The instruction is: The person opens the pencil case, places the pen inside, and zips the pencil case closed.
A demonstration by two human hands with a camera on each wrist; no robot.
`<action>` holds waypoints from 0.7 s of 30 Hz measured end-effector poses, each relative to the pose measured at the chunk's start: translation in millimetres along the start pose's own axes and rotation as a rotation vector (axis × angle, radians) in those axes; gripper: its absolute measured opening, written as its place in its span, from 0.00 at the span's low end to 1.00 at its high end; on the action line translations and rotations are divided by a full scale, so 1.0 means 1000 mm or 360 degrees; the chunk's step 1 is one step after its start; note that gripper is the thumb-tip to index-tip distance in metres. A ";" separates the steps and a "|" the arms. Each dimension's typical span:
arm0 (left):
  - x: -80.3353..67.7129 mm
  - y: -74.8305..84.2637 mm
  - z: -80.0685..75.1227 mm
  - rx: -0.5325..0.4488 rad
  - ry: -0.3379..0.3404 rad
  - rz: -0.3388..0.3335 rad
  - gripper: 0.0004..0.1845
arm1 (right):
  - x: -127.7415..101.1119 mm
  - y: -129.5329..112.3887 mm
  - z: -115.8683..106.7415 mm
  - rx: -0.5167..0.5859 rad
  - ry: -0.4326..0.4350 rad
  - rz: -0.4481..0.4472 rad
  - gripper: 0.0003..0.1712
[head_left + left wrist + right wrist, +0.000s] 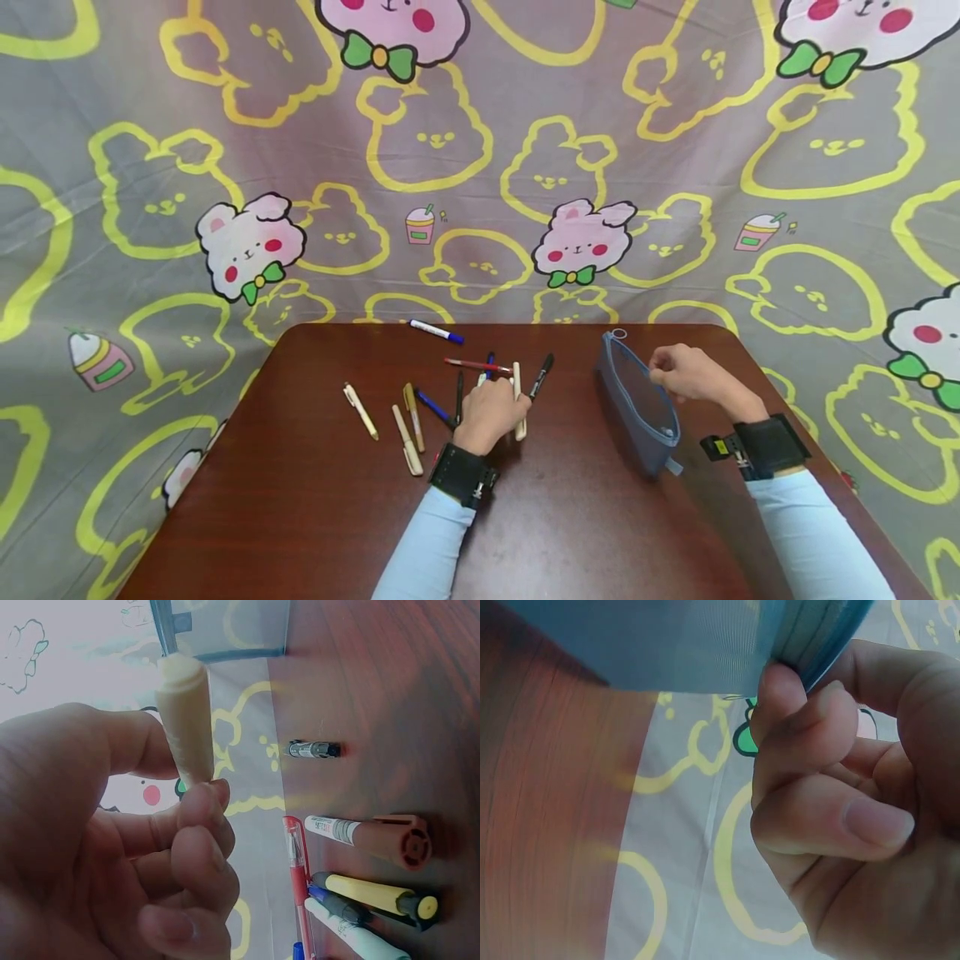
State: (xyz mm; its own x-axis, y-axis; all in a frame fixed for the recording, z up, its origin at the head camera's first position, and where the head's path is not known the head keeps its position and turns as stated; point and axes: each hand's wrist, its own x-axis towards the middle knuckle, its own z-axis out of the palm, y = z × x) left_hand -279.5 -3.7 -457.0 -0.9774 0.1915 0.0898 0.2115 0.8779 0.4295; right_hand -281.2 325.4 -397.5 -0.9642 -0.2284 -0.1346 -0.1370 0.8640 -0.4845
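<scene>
My left hand (491,412) pinches a cream-coloured pen (186,712) between thumb and fingertips, above the brown table. In the head view the pen stands beside the fingers, pointing away from me. My right hand (688,372) pinches the far-right rim of a blue-grey zip pencil case (630,417), whose long top is unzipped. The right wrist view shows thumb and index finger on the zip edge (829,645), with the other fingers curled below. Close by the left hand lie a black marker (542,377), a red pen (477,364) and a brown-capped marker (375,836).
On the table's left lie a cream click pen (361,411), a capped beige pen (407,440), a gold pen (413,417) and a blue pen (435,408). A white marker with blue cap (437,332) is near the back edge. A patterned cloth (480,167) hangs behind.
</scene>
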 end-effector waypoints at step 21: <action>-0.002 0.002 0.005 -0.0080 -0.0021 0.0006 0.16 | 0.005 0.000 0.012 0.0069 -0.0004 -0.0020 0.06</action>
State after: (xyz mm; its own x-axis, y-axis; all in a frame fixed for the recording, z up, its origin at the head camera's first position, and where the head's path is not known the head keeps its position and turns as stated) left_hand -277.2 -0.4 -460.4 -0.9763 0.2010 0.0797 0.2146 0.8541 0.4737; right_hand -283.6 318.8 -409.0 -0.9619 -0.2403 -0.1308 -0.1389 0.8409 -0.5231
